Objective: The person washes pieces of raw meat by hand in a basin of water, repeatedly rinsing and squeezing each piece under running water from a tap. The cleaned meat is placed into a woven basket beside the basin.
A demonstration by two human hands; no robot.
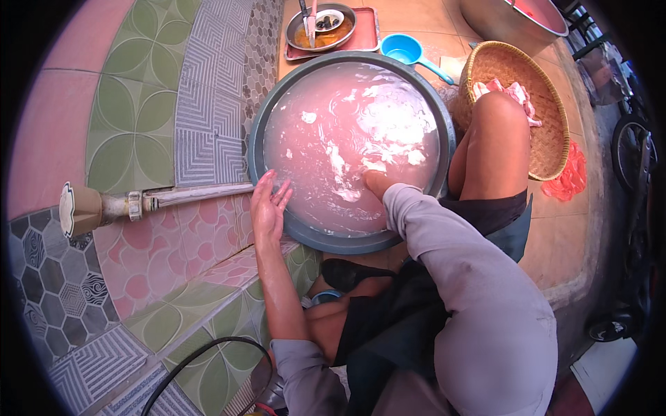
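Observation:
A wide grey plastic tub (pixel 343 243) of cloudy, pinkish water (pixel 312 156) stands before me. Pale lumps (pixel 308 117) show at the surface among bright reflections; what they are is unclear. My right hand (pixel 375 182) dips into the water past the wrist, so its fingers and anything in them are hidden. Wet and raised, my left hand (pixel 268 205) is at the tub's left rim with fingers apart and nothing in them. Just behind it ends the visible part of a metal tap spout (pixel 208 195), which runs from a valve with a beige knob (pixel 78 210).
Beyond the tub are a blue dipper (pixel 403 49) and a metal bowl (pixel 349 36) with knives, on a red tray (pixel 368 31). To the right, a woven basket (pixel 546 125) holds pink-white pieces (pixel 515 92), beside a red plastic bag (pixel 564 174). A large pot (pixel 489 28) stands behind.

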